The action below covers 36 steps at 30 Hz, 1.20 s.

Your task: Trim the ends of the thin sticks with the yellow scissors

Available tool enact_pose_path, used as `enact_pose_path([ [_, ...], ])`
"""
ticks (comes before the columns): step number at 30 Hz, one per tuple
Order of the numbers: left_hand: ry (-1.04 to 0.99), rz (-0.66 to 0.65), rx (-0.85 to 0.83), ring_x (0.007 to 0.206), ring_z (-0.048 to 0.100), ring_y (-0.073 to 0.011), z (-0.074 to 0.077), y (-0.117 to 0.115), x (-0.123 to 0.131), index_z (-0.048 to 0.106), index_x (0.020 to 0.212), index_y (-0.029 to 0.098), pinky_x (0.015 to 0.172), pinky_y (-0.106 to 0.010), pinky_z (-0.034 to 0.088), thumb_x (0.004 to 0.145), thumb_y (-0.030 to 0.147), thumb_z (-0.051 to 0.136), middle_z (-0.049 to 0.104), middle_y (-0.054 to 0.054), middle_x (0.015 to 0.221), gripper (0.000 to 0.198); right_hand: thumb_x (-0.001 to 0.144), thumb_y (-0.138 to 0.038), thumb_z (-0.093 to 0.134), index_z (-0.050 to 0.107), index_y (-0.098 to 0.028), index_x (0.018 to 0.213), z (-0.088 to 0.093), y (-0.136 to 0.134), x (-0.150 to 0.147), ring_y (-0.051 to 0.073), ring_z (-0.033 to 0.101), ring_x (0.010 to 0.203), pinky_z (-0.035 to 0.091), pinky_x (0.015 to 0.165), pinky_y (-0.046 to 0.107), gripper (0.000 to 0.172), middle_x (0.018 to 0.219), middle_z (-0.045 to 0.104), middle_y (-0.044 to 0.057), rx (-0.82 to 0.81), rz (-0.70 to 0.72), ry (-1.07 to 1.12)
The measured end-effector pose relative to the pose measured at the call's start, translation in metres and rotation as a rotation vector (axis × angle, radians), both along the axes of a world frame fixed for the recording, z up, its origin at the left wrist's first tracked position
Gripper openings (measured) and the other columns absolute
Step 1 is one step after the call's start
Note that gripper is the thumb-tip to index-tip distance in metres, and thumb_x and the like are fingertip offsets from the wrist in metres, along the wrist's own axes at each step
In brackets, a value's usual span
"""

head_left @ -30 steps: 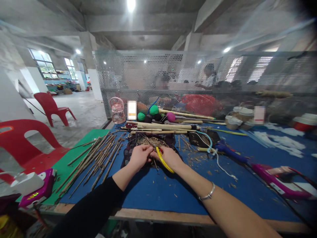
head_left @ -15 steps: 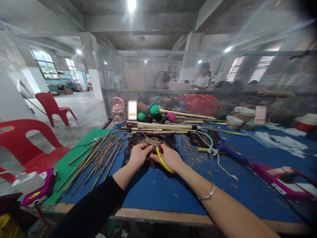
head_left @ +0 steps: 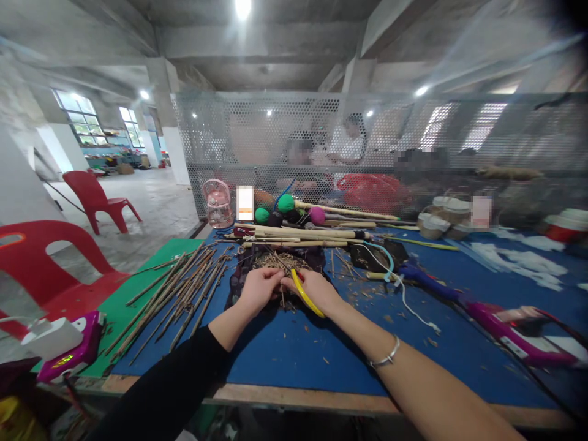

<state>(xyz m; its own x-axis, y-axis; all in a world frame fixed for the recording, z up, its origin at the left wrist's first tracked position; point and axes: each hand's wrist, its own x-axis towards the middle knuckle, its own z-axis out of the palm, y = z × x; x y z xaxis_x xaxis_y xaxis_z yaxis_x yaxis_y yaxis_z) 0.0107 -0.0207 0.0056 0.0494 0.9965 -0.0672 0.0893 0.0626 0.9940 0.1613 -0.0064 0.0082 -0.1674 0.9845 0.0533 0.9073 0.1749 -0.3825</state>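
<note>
My right hand (head_left: 315, 291) is closed around scissors with yellow handles (head_left: 307, 299); their blades point up and left over a dark cloth (head_left: 243, 267) covered with plant scraps (head_left: 287, 262). Beside it my left hand (head_left: 260, 288) is closed in a pinch, its fingertips meeting those of the right. A thin stick (head_left: 283, 298) shows just below the touching fingertips; which fingers hold it is hard to see. Many dry brown sticks (head_left: 184, 294) lie loosely side by side on the left of the table.
Pale poles (head_left: 303, 234) and green and pink balls (head_left: 285, 203) lie behind the cloth. A pink power strip (head_left: 509, 337) and cords are on the right, another strip (head_left: 73, 352) at left. A mesh screen (head_left: 275, 135) stands behind, a person beyond it.
The scissors have turned slightly and their handle sits a little farther right. A stick now shows below my fingertips. Behind the screen, a person has shifted left.
</note>
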Motion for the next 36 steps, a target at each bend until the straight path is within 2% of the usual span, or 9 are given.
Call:
enact_pose_path([
  [6,-0.021,0.016,0.012,0.052,0.051,-0.0089,-0.0019,0.0019,-0.0019,0.065,0.077,0.013,0.043,-0.017,0.036,0.068,0.039,0.059,0.060,-0.002,0.061,0.028,0.071,-0.070,0.040,0.058,-0.018,0.075,0.0006,0.0013,0.0000,0.019,0.061,0.071,0.034,0.055,0.024,0.054,0.077,0.065,0.007,0.018,0.005,-0.010],
  [10,-0.025,0.055,0.023,0.050,0.048,-0.0076,-0.0025,0.0026,-0.0024,0.066,0.081,0.014,0.043,-0.017,0.038,0.067,0.039,0.061,0.060,-0.002,0.064,0.029,0.068,-0.072,0.042,0.056,-0.021,0.083,-0.0019,-0.0005,0.0009,0.021,0.060,0.073,0.034,0.056,0.025,0.056,0.080,0.065,0.006,0.064,0.016,-0.033],
  [14,-0.004,0.035,0.025,0.048,0.045,-0.0065,-0.0033,0.0029,-0.0014,0.065,0.077,0.014,0.043,-0.017,0.037,0.068,0.037,0.059,0.061,-0.001,0.065,0.026,0.066,-0.073,0.044,0.052,-0.020,0.092,-0.0030,-0.0024,0.0012,0.022,0.061,0.076,0.034,0.057,0.025,0.060,0.084,0.064,0.007,0.069,0.025,-0.020],
  [20,-0.016,0.030,0.026,0.046,0.044,-0.0061,-0.0032,0.0026,0.0006,0.065,0.075,0.013,0.041,-0.017,0.036,0.067,0.037,0.060,0.060,-0.001,0.064,0.026,0.065,-0.070,0.049,0.050,-0.018,0.096,-0.0033,-0.0027,-0.0002,0.022,0.060,0.081,0.035,0.060,0.025,0.060,0.092,0.062,0.009,0.073,0.030,0.012],
  [26,-0.042,0.017,0.071,0.043,0.039,-0.0056,-0.0046,0.0029,-0.0003,0.065,0.070,0.012,0.040,-0.018,0.035,0.066,0.038,0.061,0.053,0.002,0.054,0.027,0.069,-0.071,0.043,0.054,-0.021,0.085,-0.0035,-0.0025,-0.0006,0.020,0.060,0.073,0.032,0.056,0.024,0.054,0.080,0.064,0.005,0.079,0.028,0.002],
  [32,-0.037,0.044,0.043,0.050,0.049,-0.0080,-0.0031,0.0032,-0.0026,0.067,0.082,0.013,0.042,-0.017,0.036,0.067,0.039,0.060,0.062,-0.003,0.065,0.030,0.069,-0.072,0.042,0.058,-0.020,0.078,-0.0006,0.0007,0.0008,0.018,0.059,0.067,0.031,0.052,0.023,0.055,0.079,0.065,0.007,0.010,0.008,-0.017],
  [36,-0.065,0.061,0.027,0.055,0.053,-0.0092,-0.0030,0.0038,-0.0033,0.066,0.084,0.013,0.042,-0.016,0.036,0.066,0.038,0.061,0.065,-0.005,0.071,0.030,0.070,-0.072,0.038,0.059,-0.020,0.079,-0.0002,0.0006,-0.0002,0.020,0.060,0.070,0.033,0.054,0.024,0.057,0.079,0.065,0.007,0.022,0.015,-0.050],
])
